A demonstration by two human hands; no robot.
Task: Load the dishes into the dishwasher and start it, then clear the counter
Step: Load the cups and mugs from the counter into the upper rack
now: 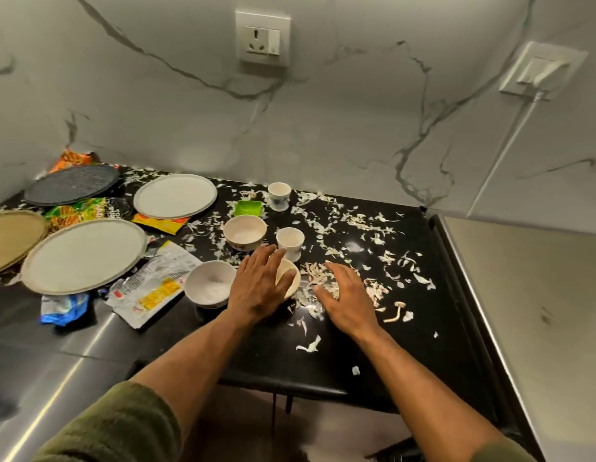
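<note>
My left hand (260,285) lies over a small cream bowl (290,277) and holds it tipped on its side, mouth facing right. My right hand (346,295) rests with relaxed, spread fingers on a pile of white peel scraps (318,278) just beside the bowl's mouth. Around them on the black counter (433,321) stand two white bowls (245,231) (210,283), two small white cups (290,241) (279,193) and a green square container (247,208). Two pale round plates (175,196) (83,255) lie to the left.
A black round plate (71,184) and a tan plate (13,236) sit at the far left among snack wrappers (150,285) and a blue packet (65,306). Scraps are scattered across the counter's right half. Marble walls close the back and right.
</note>
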